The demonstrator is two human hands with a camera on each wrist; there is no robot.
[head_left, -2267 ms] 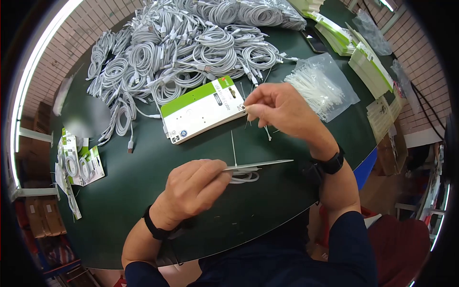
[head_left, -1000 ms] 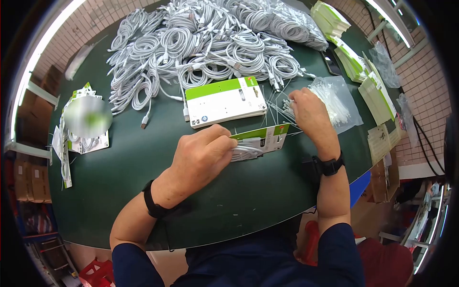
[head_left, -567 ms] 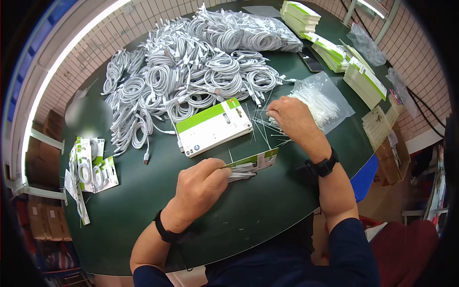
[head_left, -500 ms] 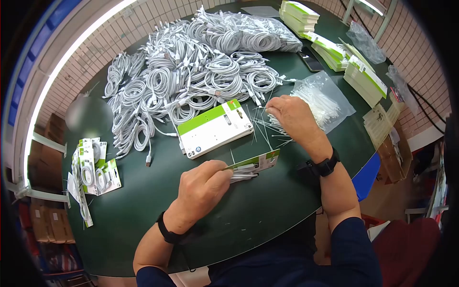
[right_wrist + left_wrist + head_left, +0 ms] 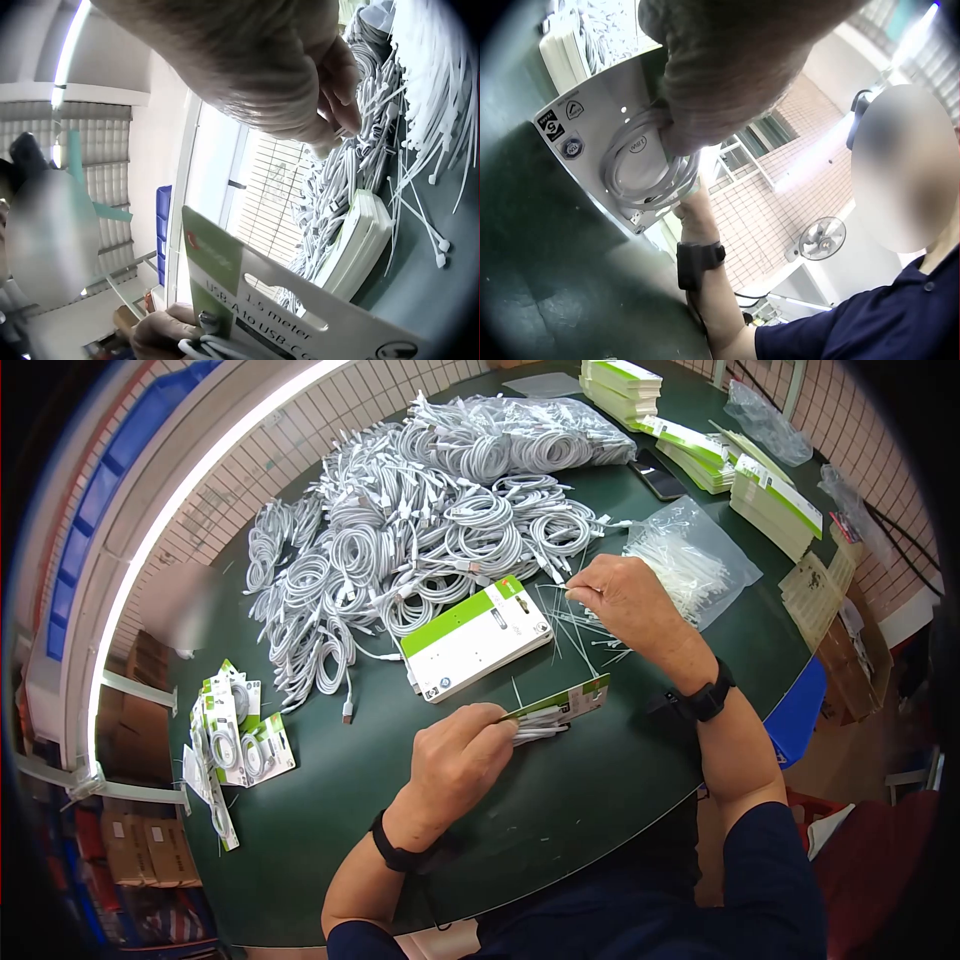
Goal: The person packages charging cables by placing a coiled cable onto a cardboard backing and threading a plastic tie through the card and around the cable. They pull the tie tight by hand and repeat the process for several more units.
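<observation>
My left hand point(image 5: 462, 758) grips a green-and-white packaging card point(image 5: 585, 698), thumb and fingers at its left end. A coiled white USB cable point(image 5: 540, 726) lies against the card's near face, and the left wrist view shows the coil point(image 5: 619, 169) partly behind my fingers. One thin cable tie point(image 5: 517, 693) stands up from behind the card. My right hand point(image 5: 640, 605) is beside the loose ties at the bag, its thumb and fingertips pinching a cable tie point(image 5: 558, 586); most of this tie is hidden.
A stack of cards point(image 5: 480, 645) lies ahead of my left hand. Beyond it is a large heap of coiled cables point(image 5: 360, 550). A plastic bag of cable ties point(image 5: 735, 565) lies right, carded cables point(image 5: 235, 735) left, more card stacks point(image 5: 775, 510) and a phone point(image 5: 657, 478) back right.
My right hand has moved from the card stack's right end to the loose ties by the bag and stayed there. My left hand keeps the card and cable, the card now turned more towards the view.
</observation>
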